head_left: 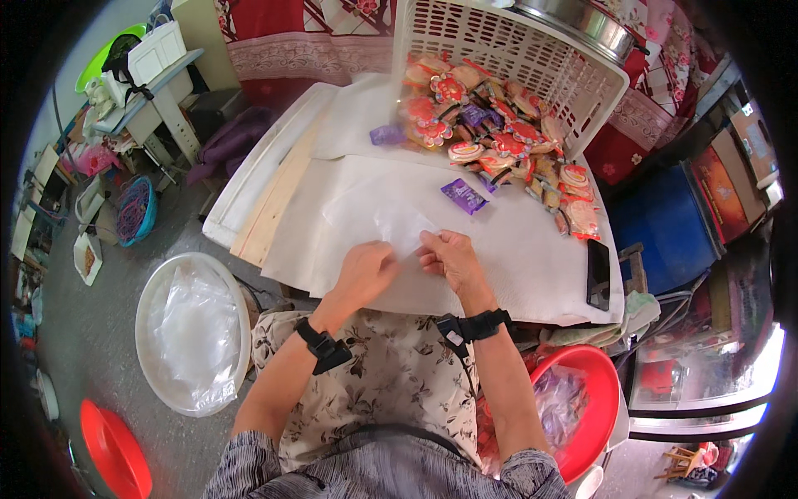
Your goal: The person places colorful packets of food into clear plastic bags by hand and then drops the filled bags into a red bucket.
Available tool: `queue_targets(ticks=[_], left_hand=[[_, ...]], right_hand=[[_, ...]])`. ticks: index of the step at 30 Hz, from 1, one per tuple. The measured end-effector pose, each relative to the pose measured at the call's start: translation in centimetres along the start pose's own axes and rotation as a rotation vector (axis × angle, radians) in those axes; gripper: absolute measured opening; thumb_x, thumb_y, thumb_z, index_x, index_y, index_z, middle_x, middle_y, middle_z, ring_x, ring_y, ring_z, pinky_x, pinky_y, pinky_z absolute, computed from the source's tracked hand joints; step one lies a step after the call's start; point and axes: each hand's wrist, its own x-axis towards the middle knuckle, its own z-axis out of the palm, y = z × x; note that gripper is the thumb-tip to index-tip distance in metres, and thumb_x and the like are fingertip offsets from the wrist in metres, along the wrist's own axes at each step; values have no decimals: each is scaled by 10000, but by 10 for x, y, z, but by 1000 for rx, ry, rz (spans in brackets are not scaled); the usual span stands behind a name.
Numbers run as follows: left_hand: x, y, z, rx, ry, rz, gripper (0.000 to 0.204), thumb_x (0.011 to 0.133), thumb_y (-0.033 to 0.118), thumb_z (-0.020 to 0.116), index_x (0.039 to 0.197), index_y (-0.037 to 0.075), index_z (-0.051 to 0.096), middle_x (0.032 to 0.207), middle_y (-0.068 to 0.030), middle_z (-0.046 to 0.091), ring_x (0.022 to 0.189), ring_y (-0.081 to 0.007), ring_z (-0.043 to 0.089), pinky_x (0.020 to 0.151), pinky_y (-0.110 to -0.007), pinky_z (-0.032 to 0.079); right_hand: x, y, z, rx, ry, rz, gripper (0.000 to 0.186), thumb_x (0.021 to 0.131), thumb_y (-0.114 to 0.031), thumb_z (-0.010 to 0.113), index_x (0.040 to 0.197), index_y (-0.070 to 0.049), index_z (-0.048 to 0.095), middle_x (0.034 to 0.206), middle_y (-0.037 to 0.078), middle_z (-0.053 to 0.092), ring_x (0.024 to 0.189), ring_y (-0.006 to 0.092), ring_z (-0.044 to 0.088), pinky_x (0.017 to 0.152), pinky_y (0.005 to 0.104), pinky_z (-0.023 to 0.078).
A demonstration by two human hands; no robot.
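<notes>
A thin clear plastic bag (pixel 403 225) is stretched between my two hands, just above the white cloth covering the table (pixel 303 212). My right hand (pixel 454 263) pinches its right edge between thumb and forefinger, the other fingers curled in. At the bag's lower left, my left hand (pixel 366 271) is closed on it too, its fingertips slightly smeared by motion. Beyond the hands lies a purple wrapped snack packet (pixel 464 196). Farther back, a heap of packaged snacks in red, clear and purple wrappers (pixel 507 137) spills out of a tipped white plastic basket (pixel 594 104).
A black phone (pixel 598 274) lies at the table's right edge. On the floor to the left stands a white basin (pixel 147 333) of clear bags, with a red basin (pixel 116 449) nearer. Another red tub (pixel 605 399) with clear plastic stands by my right arm.
</notes>
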Motion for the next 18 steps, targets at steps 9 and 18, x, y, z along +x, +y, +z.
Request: queue_targets(ticks=[9, 18], left_hand=[[1, 1, 3, -205, 61, -135, 114, 786, 89, 673, 787, -17, 632, 645, -123, 600, 537, -163, 517, 527, -309, 417], [2, 1, 13, -119, 205, -97, 128, 836, 71, 627, 800, -14, 539, 624, -145, 576, 541, -289, 550, 532, -378, 413]], right_hand=[[-5, 0, 10, -231, -51, -44, 188, 855, -246, 691, 847, -65, 641, 768, 24, 673, 605, 81, 600, 539, 209, 474], [-6, 4, 14, -226, -25, -83, 196, 848, -246, 659, 789, -60, 642, 722, 35, 667, 583, 96, 592, 515, 223, 445]])
